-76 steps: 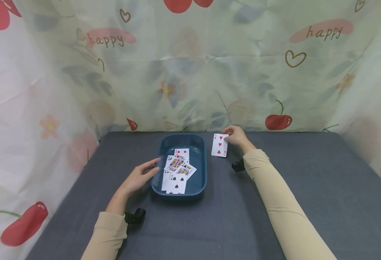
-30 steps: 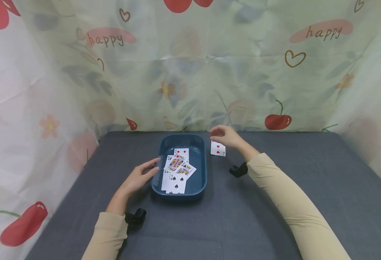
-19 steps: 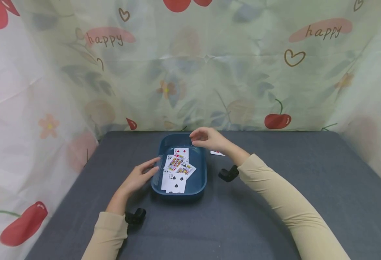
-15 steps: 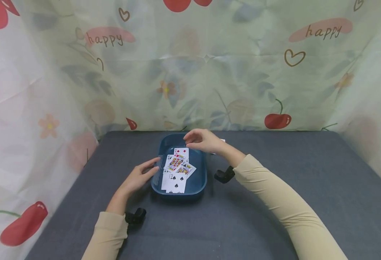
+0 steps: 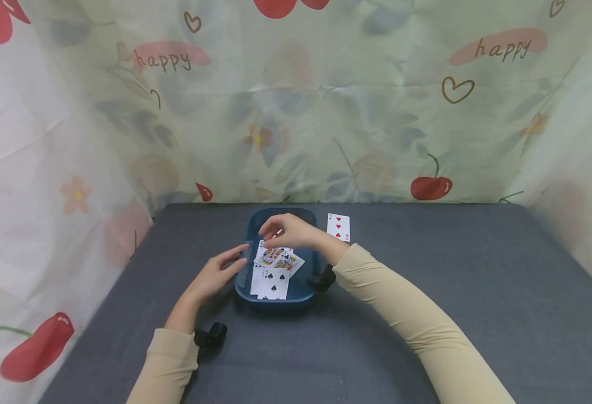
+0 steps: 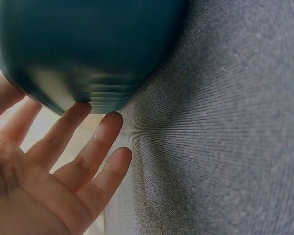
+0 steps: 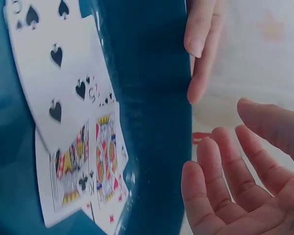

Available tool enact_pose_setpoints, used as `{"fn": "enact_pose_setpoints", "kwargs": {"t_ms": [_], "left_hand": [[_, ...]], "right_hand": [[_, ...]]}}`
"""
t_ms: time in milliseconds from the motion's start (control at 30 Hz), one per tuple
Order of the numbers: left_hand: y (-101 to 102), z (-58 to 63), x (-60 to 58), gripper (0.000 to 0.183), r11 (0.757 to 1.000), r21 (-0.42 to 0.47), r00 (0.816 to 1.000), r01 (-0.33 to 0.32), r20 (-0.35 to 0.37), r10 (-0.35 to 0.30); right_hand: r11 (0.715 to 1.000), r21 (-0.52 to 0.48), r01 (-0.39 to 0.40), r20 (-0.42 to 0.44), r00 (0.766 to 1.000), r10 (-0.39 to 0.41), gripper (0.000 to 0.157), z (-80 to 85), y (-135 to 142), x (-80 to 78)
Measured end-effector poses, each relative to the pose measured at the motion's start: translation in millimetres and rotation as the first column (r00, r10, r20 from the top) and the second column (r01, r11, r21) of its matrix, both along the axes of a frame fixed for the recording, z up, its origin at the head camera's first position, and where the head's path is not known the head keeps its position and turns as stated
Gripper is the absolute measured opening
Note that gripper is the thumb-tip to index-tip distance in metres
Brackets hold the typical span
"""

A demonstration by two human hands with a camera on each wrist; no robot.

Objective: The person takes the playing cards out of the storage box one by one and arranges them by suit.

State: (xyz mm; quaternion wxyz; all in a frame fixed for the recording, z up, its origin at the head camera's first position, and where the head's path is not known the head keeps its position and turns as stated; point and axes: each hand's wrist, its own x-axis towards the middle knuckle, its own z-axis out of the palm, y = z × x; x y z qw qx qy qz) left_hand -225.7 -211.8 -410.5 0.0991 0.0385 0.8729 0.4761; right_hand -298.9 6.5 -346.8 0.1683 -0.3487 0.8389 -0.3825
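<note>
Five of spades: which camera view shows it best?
The right wrist view: the five of spades looks largest there, its pips clear. The head view shows it smaller; the left wrist view doesn't show it.

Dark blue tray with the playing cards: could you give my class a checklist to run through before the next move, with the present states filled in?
1. Right hand free of cards: ok, the right wrist view shows nothing between its fingers.
2. Left hand at the side of the dark blue tray: ok.
3. Left hand gripping firmly enough to steady it: cannot tell.
4. Three of hearts face up on the table, outside the tray: ok.
5. Cards inside lying separately: not ok, the five of spades overlaps others.
6. Rank of the diamond card readable: cannot tell, mostly covered.
</note>
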Motion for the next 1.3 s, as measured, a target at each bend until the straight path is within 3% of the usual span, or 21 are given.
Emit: {"fn": "enact_pose_setpoints", "kwargs": {"t_ms": [400,633,1000,1300], "left_hand": [[0,3.0,2.2,0.05,1.0,0.011,1.0,0.007,-0.004,-0.007],[-2,0.7,1.7,0.049,1.0,0.011,1.0,0.011,-0.008,-0.011],[-1,-2.0,0.8,0.049,1.0,0.007,1.0,0.001,0.003,-0.002],[-1,-1.6,1.4,0.049,1.0,0.017,1.0,-0.002,0.01,0.002]], "right_hand": [[0.991,0.119,0.06,0.123,0.99,-0.075,0.035,-19.1,-21,-11.1],[0.981,0.192,0.021,0.247,0.967,-0.069,0.038,-31.5,-23,-15.8],[0.957,0.285,-0.059,0.221,0.975,-0.006,0.046,-43.5,-29,-10.5],[0.904,0.412,-0.115,0.127,0.99,0.068,0.054,-43.7,-32,-5.0]]}}
